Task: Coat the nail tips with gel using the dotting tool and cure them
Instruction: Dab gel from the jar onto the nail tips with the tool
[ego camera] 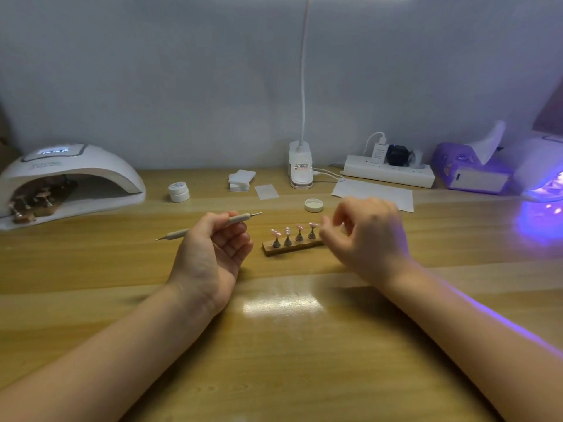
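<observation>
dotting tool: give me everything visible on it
The dotting tool is a slim stick with a pale beige, matte handle and a thin metal tip at each end. It lies nearly level, the far right end slightly raised and pointing toward the wooden strip of nail tips. The left hand, palm up, pinches it between thumb and fingers just right of its middle; nothing else touches it. It is held above the wooden table. Whether gel sits on either tip is too small to tell.

The right hand (364,236) is motion-blurred and hides the right end of the wooden holder (292,248). The lit curing lamp (545,178) is cut off at the frame's right edge.
</observation>
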Tool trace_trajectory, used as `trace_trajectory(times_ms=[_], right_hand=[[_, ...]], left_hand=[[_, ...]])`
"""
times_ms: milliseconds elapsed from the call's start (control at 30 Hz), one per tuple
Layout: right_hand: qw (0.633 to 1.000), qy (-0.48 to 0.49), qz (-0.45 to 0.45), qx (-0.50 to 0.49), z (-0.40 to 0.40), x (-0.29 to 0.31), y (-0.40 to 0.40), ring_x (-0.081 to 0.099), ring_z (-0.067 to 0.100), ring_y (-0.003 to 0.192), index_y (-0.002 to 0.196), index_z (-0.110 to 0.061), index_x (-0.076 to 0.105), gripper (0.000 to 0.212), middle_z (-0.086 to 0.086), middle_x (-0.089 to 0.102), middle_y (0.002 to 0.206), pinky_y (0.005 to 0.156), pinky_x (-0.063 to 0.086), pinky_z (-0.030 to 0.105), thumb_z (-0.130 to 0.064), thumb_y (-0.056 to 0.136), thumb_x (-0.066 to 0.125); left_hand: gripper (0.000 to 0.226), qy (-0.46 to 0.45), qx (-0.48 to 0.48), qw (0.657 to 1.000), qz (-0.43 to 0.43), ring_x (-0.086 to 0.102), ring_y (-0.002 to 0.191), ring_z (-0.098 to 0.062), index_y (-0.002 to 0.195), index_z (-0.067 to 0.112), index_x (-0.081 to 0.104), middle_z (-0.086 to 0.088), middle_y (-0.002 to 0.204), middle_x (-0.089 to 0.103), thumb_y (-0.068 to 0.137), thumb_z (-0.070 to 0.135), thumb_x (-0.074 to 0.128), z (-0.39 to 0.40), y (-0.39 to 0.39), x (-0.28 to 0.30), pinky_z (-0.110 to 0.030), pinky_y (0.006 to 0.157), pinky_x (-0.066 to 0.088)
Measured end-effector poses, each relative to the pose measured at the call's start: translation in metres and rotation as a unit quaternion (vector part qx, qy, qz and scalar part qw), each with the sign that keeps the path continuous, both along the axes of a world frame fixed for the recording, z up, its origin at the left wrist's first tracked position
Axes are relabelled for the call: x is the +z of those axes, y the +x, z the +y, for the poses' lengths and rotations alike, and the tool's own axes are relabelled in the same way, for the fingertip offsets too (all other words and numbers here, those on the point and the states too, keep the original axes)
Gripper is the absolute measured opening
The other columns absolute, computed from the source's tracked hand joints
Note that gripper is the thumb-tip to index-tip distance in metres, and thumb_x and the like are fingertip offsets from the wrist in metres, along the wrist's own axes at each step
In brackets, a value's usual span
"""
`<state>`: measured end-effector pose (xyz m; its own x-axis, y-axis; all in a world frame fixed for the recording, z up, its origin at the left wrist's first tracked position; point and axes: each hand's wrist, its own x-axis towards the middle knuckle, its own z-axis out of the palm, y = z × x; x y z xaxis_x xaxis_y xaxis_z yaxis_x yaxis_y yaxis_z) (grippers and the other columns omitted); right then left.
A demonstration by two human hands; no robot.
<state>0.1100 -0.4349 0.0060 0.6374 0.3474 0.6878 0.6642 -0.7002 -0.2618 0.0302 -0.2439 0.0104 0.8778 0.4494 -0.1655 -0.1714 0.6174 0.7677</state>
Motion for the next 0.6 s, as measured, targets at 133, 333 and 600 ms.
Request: trace_trajectory(times_ms=[133,333,600], right_hand=[[0.99,-0.056,0.127,0.003,0.016,-0.009,-0.012,0.057,0.019,0.067,0.082,-0.015,0.068,0.028,-0.001,0.063,0.07,0.062,0.051,0.033,-0.041,0.089,0.058],[0.982,-0.041,0.187,0.006,0.019,-0.012,-0.009,0.064,0.019,0.099,0.103,-0.017,0.074,0.026,0.001,0.071,0.108,0.08,0.053,0.037,-0.033,0.093,0.055],[0.979,-0.062,0.195,-0.002,0.022,-0.018,0.001,0.06,0.013,0.11,0.113,-0.033,0.069,0.029,-0.011,0.068,0.116,0.078,0.054,0.034,-0.046,0.093,0.053]], left_hand=[[0.023,-0.002,0.004,1.0,0.005,0.057,0.048,-0.01,0.076,0.013,0.064,0.0,0.055,0.06,0.092,0.014,0.048,-0.002,0.001,0.0,-0.027,0.065,0.048],[0.022,0.003,0.0,1.0,0.007,0.058,0.051,-0.011,0.077,0.012,0.064,-0.001,0.057,0.06,0.093,0.014,0.048,-0.005,0.0,-0.004,-0.027,0.067,0.048],[0.022,-0.008,0.006,1.0,0.016,0.057,0.049,-0.011,0.077,0.012,0.064,-0.001,0.056,0.06,0.093,0.015,0.049,-0.006,0.001,-0.004,-0.027,0.067,0.047]])
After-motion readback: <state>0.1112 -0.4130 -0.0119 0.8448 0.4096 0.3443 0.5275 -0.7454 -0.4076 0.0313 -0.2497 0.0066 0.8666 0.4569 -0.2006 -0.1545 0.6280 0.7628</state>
